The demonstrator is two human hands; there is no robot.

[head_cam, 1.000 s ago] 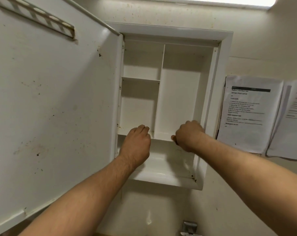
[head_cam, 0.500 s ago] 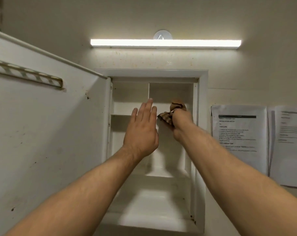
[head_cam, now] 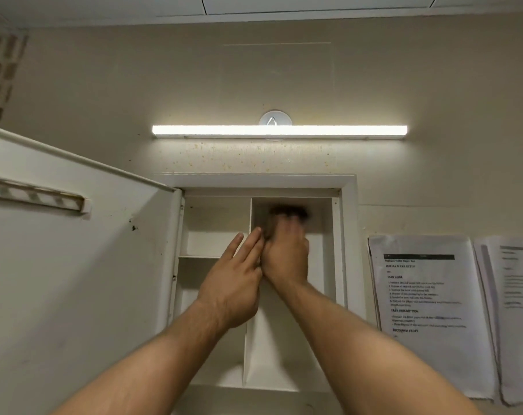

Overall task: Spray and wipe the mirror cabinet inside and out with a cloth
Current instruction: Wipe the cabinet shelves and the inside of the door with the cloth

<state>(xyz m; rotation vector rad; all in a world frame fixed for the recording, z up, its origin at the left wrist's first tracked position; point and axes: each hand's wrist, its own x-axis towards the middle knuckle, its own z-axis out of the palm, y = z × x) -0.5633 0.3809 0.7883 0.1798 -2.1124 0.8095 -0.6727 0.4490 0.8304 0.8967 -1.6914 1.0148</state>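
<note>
the mirror cabinet [head_cam: 349,250] is being kept open on the wall, its door [head_cam: 74,280] being swung out to the left so that the white inner face is being shown. a dark cloth [head_cam: 287,212] is being held by the right hand [head_cam: 287,256] high in the tall right compartment, against the back wall and just under the cabinet's top. the cloth is being gripped at the fingertips. both cloth and fingertips are being smeared by motion blur, so the exact lie of those fingers cannot be told.

the left hand [head_cam: 234,277] is being raised just beside the right hand, the two being pressed together along their inner edges. its fingers [head_cam: 251,244] are being kept straight and close together, and nothing is being grasped by them. the fingertips are being held in front of the vertical divider [head_cam: 245,354]; whether the divider is being touched cannot be told. both bare forearms are being stretched upward from the bottom of the view.

to the left of the divider, a short shelf [head_cam: 198,257] is being shown at about the height of the hands. a striped rail [head_cam: 35,196] is being carried on the upper part of the door, and dark specks [head_cam: 133,227] are being shown near the hinge side. above the cabinet, a long light bar [head_cam: 279,130] is being lit, and the wall [head_cam: 239,160] beneath it is being marked by small brownish spots. two printed sheets [head_cam: 424,310] [head_cam: 520,310] are being hung on the wall to the right of the cabinet.
</note>
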